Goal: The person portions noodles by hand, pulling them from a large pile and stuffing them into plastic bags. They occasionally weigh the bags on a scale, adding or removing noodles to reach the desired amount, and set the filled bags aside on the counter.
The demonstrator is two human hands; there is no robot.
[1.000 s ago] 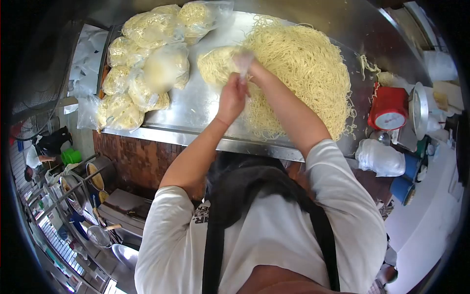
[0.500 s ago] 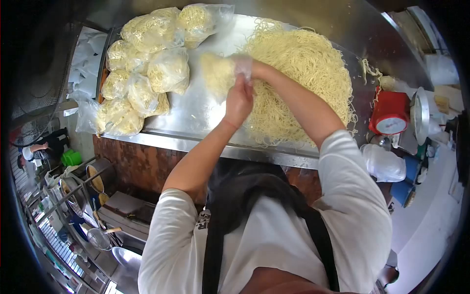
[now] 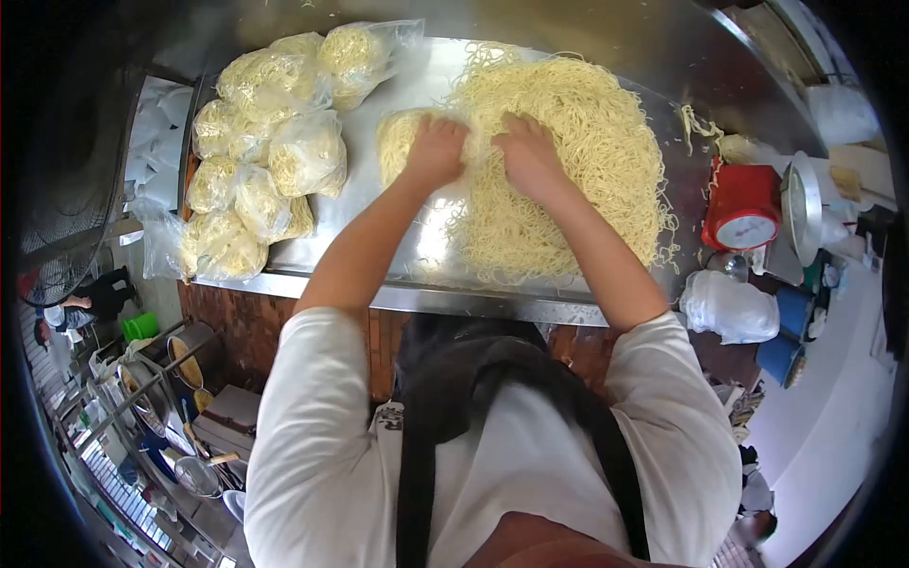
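A clear plastic bag of noodles (image 3: 396,144) lies on the metal worktop. My left hand (image 3: 437,153) is closed over the bag's right end, fingers curled down onto it. Thin plastic shows faintly between my two hands. A big heap of loose pale yellow noodles (image 3: 597,170) covers the right part of the worktop. My right hand (image 3: 530,159) rests at the heap's upper left, thumb and fingers apart, with nothing visibly held. Its fingertips are partly lost against the noodles.
Several filled noodle bags (image 3: 308,151) are piled at the worktop's left end. A red dial scale (image 3: 739,210) stands to the right, near a metal pan (image 3: 803,208) and a white plastic bundle (image 3: 729,308). The worktop's metal front edge (image 3: 454,300) runs before me.
My hands were together at the neck of the noodle bag, which was blurred by motion. They have parted: the left lies on the bag, the right has shifted over the heap.
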